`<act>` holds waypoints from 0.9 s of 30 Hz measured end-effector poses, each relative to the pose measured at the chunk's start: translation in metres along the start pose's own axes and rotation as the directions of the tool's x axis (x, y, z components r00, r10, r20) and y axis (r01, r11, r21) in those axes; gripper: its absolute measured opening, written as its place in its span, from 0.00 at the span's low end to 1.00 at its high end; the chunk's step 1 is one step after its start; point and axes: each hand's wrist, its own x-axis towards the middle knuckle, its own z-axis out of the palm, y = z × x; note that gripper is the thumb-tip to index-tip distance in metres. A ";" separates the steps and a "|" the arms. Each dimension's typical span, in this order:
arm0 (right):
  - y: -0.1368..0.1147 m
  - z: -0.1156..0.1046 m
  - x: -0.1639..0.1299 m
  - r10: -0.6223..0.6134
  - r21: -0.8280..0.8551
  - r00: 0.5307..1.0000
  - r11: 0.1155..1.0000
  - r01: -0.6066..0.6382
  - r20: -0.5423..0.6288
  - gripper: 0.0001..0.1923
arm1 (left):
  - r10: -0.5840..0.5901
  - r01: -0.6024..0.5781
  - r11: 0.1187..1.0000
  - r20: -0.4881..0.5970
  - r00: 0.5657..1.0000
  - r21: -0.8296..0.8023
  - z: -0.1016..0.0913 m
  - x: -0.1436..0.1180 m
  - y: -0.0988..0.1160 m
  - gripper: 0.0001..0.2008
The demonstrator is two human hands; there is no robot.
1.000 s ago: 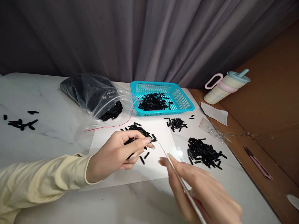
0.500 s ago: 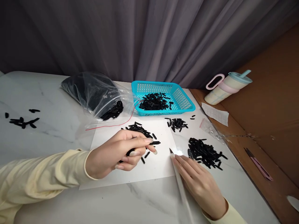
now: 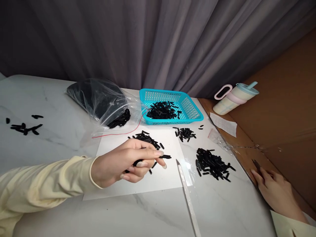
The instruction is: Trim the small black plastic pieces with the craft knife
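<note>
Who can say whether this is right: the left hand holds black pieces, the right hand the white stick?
Not quite: the head view shows the white stick lying apart from the right hand, partly on the paper. The left hand does hold black pieces.

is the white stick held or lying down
Lying down: the white stick has its tip over the paper, apart from the left hand and right hand.

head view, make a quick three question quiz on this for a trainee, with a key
1. Which hand pinches the thin black pieces: A) left, B) right, C) neither?
2. True or false: no hand holds the white rod.
3. Fill in the colour: the mesh basket is ____.

Key:
1. A, the left hand
2. True
3. Turquoise blue
</note>
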 end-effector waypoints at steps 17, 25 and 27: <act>-0.015 -0.044 0.019 0.422 0.167 0.893 0.880 -0.445 0.156 0.20 | -0.010 0.011 1.000 0.058 0.998 -0.019 -0.001 -0.007 0.007 0.11; -0.108 -0.153 0.052 0.405 0.821 0.906 0.470 -0.325 0.126 0.11 | -0.003 0.003 1.000 0.045 0.999 0.002 0.000 -0.008 0.011 0.11; -0.132 -0.178 0.059 0.316 0.856 0.942 0.450 -0.255 0.114 0.15 | 0.008 -0.008 1.000 0.025 1.000 0.019 0.000 -0.008 0.012 0.10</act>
